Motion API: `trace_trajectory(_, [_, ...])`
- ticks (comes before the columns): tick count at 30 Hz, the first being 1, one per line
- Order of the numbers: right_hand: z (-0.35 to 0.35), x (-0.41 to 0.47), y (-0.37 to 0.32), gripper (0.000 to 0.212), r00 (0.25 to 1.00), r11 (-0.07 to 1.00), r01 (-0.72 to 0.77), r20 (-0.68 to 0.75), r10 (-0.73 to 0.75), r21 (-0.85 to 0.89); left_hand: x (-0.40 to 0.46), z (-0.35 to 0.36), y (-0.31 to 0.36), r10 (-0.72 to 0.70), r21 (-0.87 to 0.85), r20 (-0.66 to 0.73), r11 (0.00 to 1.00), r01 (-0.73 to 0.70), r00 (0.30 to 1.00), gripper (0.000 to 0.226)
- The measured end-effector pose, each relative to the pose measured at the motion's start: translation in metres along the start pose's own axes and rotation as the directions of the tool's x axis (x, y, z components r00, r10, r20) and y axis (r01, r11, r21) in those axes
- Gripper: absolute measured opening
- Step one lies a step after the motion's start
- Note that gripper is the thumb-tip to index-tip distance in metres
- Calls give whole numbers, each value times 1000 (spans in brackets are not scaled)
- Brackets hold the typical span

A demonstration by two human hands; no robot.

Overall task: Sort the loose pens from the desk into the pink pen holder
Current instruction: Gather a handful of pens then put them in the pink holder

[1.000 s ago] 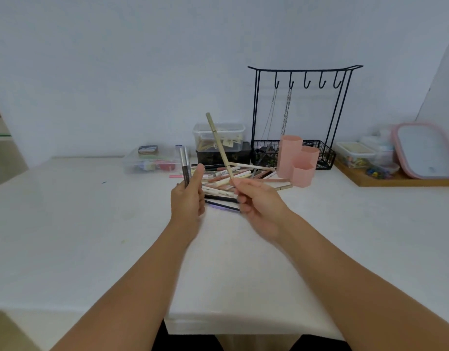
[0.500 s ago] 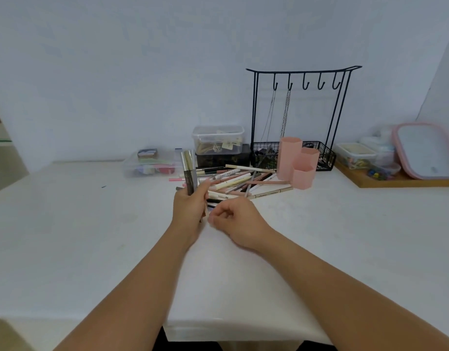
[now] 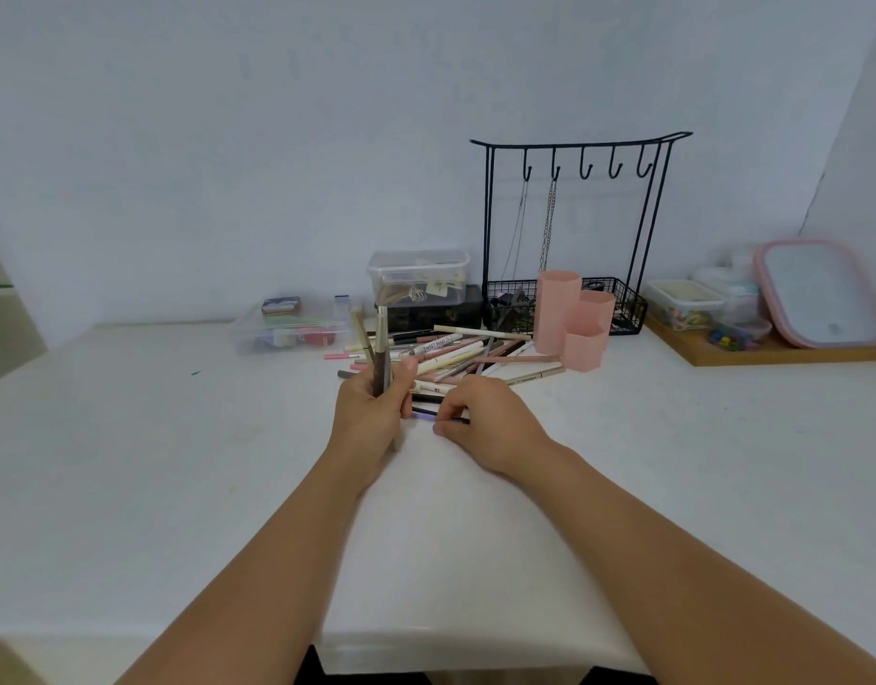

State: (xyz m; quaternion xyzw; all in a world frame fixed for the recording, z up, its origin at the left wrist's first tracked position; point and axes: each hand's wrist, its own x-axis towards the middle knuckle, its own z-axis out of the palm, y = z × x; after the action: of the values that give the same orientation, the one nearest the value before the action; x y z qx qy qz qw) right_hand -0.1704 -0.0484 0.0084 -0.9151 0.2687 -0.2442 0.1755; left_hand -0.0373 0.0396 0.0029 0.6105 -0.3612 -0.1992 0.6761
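On the white desk (image 3: 129,487), pens are gathered in one hand and reached for with the other.

A small bunch of pens (image 3: 380,348) is held upright in the left hand (image 3: 372,417), whose fingers are closed around the lower ends while the tops stand clear above the thumb. The right hand (image 3: 485,422) is laid low on the desk just beside it, fingers curled down at a dark pen (image 3: 428,412) at the near edge of the loose pile (image 3: 456,355) (whether that pen is actually pinched cannot be told). The pile is spread between the hands and the pink pen holder (image 3: 572,321), which stands upright at its right end, just in front of a black wire rack (image 3: 574,229). Clear plastic boxes (image 3: 418,276) are set behind the pile, against the wall.
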Motion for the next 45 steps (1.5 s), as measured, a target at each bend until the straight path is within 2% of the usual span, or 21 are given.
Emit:
trace_trajectory(3, [0, 1, 0, 7, 999, 999, -34, -3, 34, 35, 0, 2, 0, 11, 25, -33, 1000, -10, 999, 53])
trace_trajectory(6, [-1, 1, 1, 7, 998, 998, -56, -10, 57, 25, 3, 2, -2, 7, -21, -85, 1000, -8, 996, 54])
trace_trajectory(9, [-3, 2, 2, 7, 997, 997, -73, -10, 73, -7, 4, 3, -4, 12, -66, -84, 998, -17, 996, 46])
trace_trajectory(15, [-4, 4, 2, 16, 991, 989, -137, 0, 137, -54, 2, 1, -6, 89, 6, -31, 996, -89, 996, 22])
trace_trajectory(17, [-7, 6, 4, 20, 984, 983, -166, -47, 170, 72, 2, 1, -4, 68, -35, -57, 997, -70, 996, 19])
trace_trajectory(19, [-12, 6, 4, 25, 973, 931, -187, -74, 220, 313, 3, 1, -2, 30, -105, -78, 994, -39, 996, 16])
trace_trajectory(22, [-14, 5, 0, 32, 972, 749, -208, 47, 231, 629, 3, 1, -2, 11, -116, -79, 993, -20, 997, 17])
trace_trajectory(24, [-8, 4, -4, 29, 975, 651, -215, 119, 188, 728, 3, 1, -1, 27, -101, -61, 994, -33, 998, 23])
trace_trajectory(25, [-4, 3, -5, 26, 979, 636, -203, 131, 159, 745, 3, 1, -1, 25, -105, -49, 994, -30, 998, 29])
trace_trajectory(27, [2, 3, -8, 21, 989, 649, -148, 106, 103, 746, 3, 1, 0, 6, -119, -19, 993, -9, 1000, 31])
trace_trajectory(29, [6, 4, -9, 16, 997, 677, -75, 53, 52, 732, 2, 2, 0, -8, -167, 22, 986, 12, 1000, 22])
trace_trajectory(33, [13, 4, -8, 9, 999, 787, 51, -35, -37, 616, 2, 3, -1, -28, -284, 79, 958, 49, 996, 12])
trace_trajectory(37, [14, 4, -7, 6, 997, 845, 74, -62, -49, 529, 3, 2, -3, -30, -305, 91, 951, 57, 995, 20])
trace_trajectory(41, [15, 3, -8, 13, 996, 881, 85, -45, -72, 465, 3, 4, -4, -7, -270, 128, 962, 42, 992, 17])
trace_trajectory(45, [14, 2, -8, 11, 997, 905, 72, -24, -68, 420, 2, 4, -5, 26, -236, 155, 972, 11, 988, 15])
